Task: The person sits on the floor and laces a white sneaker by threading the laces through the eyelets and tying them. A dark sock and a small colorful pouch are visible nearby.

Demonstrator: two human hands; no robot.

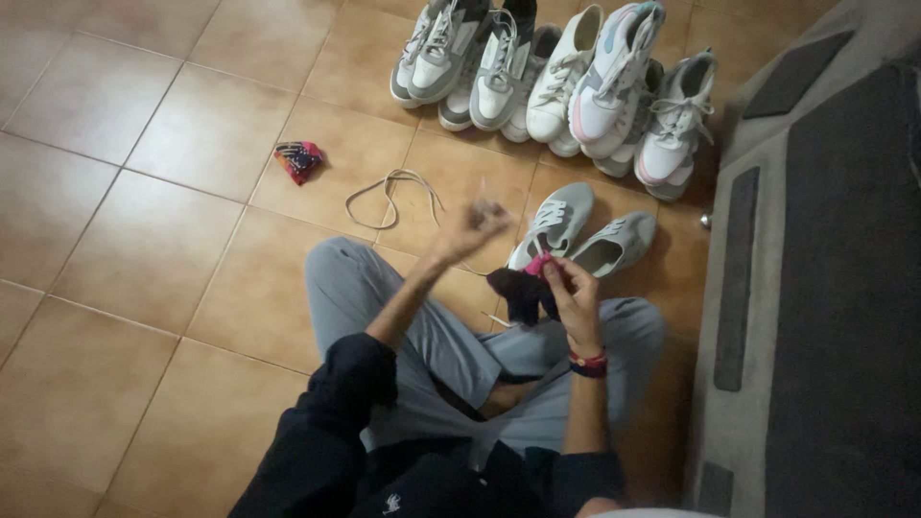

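Right hand (pixel 573 288) grip around dark sock (pixel 518 290).

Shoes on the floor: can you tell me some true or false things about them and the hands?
1. The right hand holds a dark cloth with pink on it. True.
2. A loose shoelace lies on the tiled floor. True.
3. The left hand rests flat on the floor. False: it is raised and blurred.
4. The grey pair of shoes sits on the person's lap. False: it lies on the floor before the knees.
5. A row of pale sneakers lines the far side. True.
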